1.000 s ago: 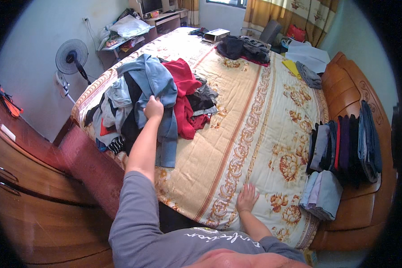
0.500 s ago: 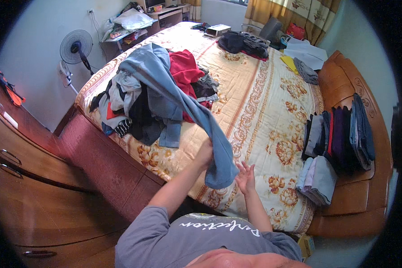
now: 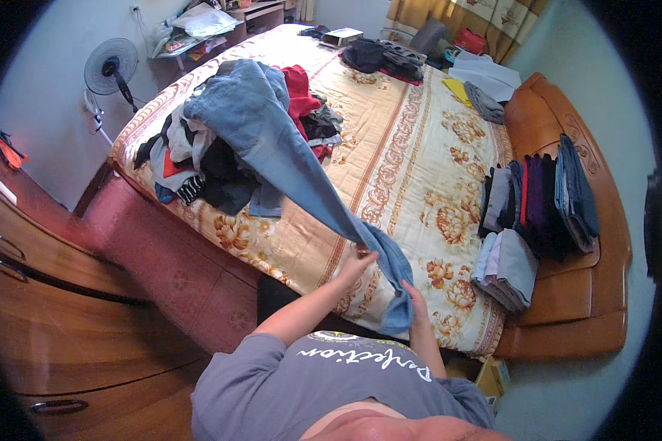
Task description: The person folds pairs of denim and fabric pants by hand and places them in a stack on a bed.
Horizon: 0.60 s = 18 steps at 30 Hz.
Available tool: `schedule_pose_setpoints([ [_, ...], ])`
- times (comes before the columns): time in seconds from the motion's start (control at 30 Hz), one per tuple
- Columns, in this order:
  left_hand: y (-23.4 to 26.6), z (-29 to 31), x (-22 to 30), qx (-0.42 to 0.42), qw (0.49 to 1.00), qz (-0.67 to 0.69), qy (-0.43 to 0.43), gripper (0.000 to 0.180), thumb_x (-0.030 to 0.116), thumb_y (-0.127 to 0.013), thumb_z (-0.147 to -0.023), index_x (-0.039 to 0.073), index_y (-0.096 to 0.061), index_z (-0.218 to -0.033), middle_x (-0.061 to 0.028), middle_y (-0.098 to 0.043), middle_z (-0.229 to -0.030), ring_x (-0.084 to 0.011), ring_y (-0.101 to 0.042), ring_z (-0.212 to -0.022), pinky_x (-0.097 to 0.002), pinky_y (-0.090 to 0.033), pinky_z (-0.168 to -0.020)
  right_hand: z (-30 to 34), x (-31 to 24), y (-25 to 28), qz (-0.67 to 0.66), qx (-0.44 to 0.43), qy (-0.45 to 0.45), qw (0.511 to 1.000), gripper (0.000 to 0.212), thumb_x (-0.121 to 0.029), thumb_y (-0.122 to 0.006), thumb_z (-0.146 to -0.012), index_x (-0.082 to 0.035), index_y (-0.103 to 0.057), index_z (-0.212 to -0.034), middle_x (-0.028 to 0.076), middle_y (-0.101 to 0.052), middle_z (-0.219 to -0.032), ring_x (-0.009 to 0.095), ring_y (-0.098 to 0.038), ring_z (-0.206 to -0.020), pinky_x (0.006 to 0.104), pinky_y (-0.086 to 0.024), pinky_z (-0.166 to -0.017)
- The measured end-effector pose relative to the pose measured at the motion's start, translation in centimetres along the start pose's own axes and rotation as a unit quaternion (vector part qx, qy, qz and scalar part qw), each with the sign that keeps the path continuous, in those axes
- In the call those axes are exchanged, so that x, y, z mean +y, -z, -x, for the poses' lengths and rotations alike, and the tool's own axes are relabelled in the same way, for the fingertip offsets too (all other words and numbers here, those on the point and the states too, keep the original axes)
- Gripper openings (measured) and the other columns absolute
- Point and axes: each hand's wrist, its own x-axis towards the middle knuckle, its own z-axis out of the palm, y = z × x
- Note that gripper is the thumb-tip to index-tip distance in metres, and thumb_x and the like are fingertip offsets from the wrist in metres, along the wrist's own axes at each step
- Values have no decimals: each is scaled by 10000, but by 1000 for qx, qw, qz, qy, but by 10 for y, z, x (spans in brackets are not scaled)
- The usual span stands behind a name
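A pair of blue jeans (image 3: 272,143) stretches from the heap of clothes (image 3: 224,180) down to the near edge of the bed. My left hand (image 3: 357,266) is closed on one leg, partway up from its hem. By the hem end, my right hand (image 3: 418,303) grips the edge of the same leg, its fingers partly hidden by the fabric. The wider upper part of the jeans lies across the heap, beside a red garment (image 3: 296,88) and over black and grey pieces.
Folded clothes stand in a row (image 3: 541,202) against the wooden headboard (image 3: 603,294), with a pale folded stack (image 3: 506,270) nearer me. Dark clothes (image 3: 382,59) lie at the bed's far side. A maroon bench (image 3: 162,257) runs along the left; a fan (image 3: 112,66) stands beyond.
My right hand has gone from spread and free to holding the leg by its hem. The jeans are drawn nearer and straighter, and the view has shifted slightly.
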Motion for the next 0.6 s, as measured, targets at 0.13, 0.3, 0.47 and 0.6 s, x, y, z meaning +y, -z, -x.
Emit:
schedule_pose_setpoints([
  [0.13,46,-33,26,-8,920,389,48,574,373,-648,-776,25,-413,-1167,-109,-545,-1083,-245,-521,-1020,-395,-429,-879,42,-18,25,4,-70,-4,998,254,-292,-632,-777,-51,-586,-843,10,-591,-686,125,-547,-523,233,-453,-509],
  [0.3,108,-62,84,82,902,421,45,453,305,-556,-849,2,-436,-1164,-139,-527,-1146,-278,-521,-1029,-418,-392,-948,41,-21,80,216,-83,-101,968,280,-242,-642,-779,-22,-595,-945,22,-624,-775,103,-578,-597,233,-475,-554],
  [0.47,91,-37,48,73,932,335,117,331,131,-499,-842,-34,-465,-1127,-155,-543,-1101,-275,-554,-958,-427,-429,-893,-42,-38,88,503,17,114,856,212,-173,-593,-782,-8,-599,-916,45,-614,-780,132,-557,-689,297,-455,-626],
  [0.6,35,45,18,6,960,248,131,438,155,-564,-833,-37,-418,-1199,-112,-515,-1160,-243,-500,-1045,-381,-382,-931,-128,-73,-5,396,-3,246,885,459,-230,-598,-808,4,-454,-1176,110,-560,-1055,182,-532,-938,305,-426,-828],
])
